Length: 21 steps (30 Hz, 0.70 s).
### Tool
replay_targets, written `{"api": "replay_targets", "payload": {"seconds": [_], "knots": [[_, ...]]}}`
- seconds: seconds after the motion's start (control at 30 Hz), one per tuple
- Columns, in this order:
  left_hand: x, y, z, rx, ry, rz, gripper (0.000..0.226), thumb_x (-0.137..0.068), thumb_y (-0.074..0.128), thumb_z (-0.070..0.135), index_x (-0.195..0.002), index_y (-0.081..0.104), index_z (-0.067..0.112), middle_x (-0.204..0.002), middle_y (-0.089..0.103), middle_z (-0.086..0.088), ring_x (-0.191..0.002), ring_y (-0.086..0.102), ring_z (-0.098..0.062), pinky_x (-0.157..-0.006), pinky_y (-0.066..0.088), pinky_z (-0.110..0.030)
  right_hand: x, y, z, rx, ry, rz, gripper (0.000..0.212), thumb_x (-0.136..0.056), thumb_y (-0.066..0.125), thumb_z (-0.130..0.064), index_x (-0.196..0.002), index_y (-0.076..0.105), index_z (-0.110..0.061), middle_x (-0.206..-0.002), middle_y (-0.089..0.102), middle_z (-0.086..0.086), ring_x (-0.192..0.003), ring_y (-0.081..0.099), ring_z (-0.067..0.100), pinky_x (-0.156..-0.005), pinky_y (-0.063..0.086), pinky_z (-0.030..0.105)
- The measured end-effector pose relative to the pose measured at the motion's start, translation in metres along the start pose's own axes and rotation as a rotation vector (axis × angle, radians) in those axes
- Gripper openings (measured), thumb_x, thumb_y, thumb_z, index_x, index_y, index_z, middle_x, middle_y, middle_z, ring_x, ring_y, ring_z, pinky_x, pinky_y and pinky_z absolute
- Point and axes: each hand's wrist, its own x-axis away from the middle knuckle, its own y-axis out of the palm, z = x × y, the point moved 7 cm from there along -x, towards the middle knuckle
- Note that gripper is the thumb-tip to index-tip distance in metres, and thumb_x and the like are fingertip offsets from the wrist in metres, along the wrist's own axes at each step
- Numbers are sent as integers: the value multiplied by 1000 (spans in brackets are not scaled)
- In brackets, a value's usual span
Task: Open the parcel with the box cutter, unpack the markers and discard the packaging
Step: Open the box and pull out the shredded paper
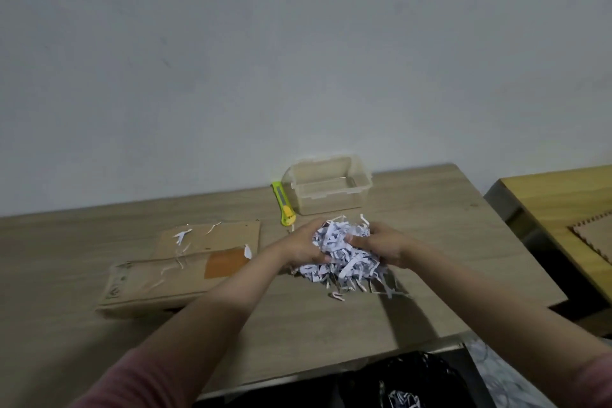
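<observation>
A clump of white shredded paper filling [342, 253] is squeezed between my left hand [303, 245] and my right hand [385, 243], just above the table, with loose strips trailing onto the wood below. The brown cardboard parcel [180, 270] lies flat to the left with an orange label and a few stray paper strips on it. The green and yellow box cutter [283, 204] lies beyond my hands beside a clear plastic container [328, 187]. No markers are visible.
A wooden table [447, 242] runs to the wall. A black bin bag [414, 381] sits open below the near edge with some shreds inside. A second table [556, 205] with a cardboard sheet stands at the right.
</observation>
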Motion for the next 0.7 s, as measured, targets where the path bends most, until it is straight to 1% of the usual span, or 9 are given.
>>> {"api": "replay_targets", "payload": {"seconds": [0.17, 0.23, 0.27, 0.33, 0.43, 0.5, 0.6, 0.63, 0.7], "knots": [[4, 4, 0, -247, -45, -4, 95, -80, 71, 24, -150, 7, 32, -160, 0, -7, -147, 1, -29, -119, 11, -46, 1, -4, -2, 129, -103, 36, 47, -78, 76, -23, -121, 57, -17, -113, 66, 10, -100, 65, 24, -84, 56, 36], [7, 5, -3, -286, -72, -11, 100, -80, 70, 22, -148, 0, 41, -159, -11, -6, -146, -5, -34, -118, 11, -50, 1, -6, -2, 204, -140, 76, 58, -72, 81, -26, -124, 55, -28, -123, 55, 14, -105, 61, 27, -83, 57, 36], [10, 5, -3, -287, -68, -6, 103, -78, 71, 21, -147, -2, 45, -159, -13, -6, -146, -5, -35, -117, 13, -51, 1, -7, -3, 239, -153, 99, 65, -70, 82, -26, -127, 53, -33, -128, 46, 10, -110, 56, 28, -88, 55, 39], [16, 4, -3, -268, -33, 4, 108, -74, 74, 22, -145, -3, 48, -159, -14, -6, -147, -3, -33, -117, 17, -49, 8, -6, -9, 276, -187, 127, 73, -71, 81, -23, -134, 47, -36, -130, 31, 6, -117, 48, 28, -102, 47, 41], [27, -3, 3, -220, 45, 24, 108, -73, 77, 27, -146, 1, 48, -159, -14, -3, -147, 2, -26, -117, 20, -42, 12, -1, -15, 274, -217, 129, 71, -75, 77, -18, -134, 44, -43, -139, 26, 8, -128, 41, 29, -110, 38, 40], [35, -11, 10, -195, 105, 50, 100, -77, 74, 28, -146, 5, 47, -160, -9, 0, -147, 7, -21, -116, 19, -33, 15, 5, -22, 311, -220, 117, 67, -79, 72, -20, -132, 43, -48, -147, 23, 8, -135, 35, 28, -111, 35, 41], [48, -27, 18, -198, 178, 107, 85, -84, 61, 15, -148, 12, 42, -160, 0, 0, -146, 15, -20, -112, 24, -27, 16, 11, -31, 375, -231, 97, 65, -83, 59, -14, -133, 38, -50, -152, 28, 7, -132, 41, 25, -105, 41, 38], [52, -34, 19, -192, 185, 130, 84, -82, 55, 7, -148, 15, 41, -160, 5, 1, -143, 24, -22, -108, 32, -23, 17, 13, -35, 394, -219, 97, 66, -84, 53, -9, -138, 36, -43, -153, 29, 6, -131, 41, 25, -100, 43, 35], [56, -46, 15, -215, 185, 180, 86, -76, 48, -4, -146, 23, 40, -156, 19, 10, -125, 49, -27, -76, 43, -5, 20, 15, -42, 486, -201, 118, 68, -86, 44, -1, -146, 31, -29, -153, 31, 9, -129, 44, 26, -88, 44, 29]]}}
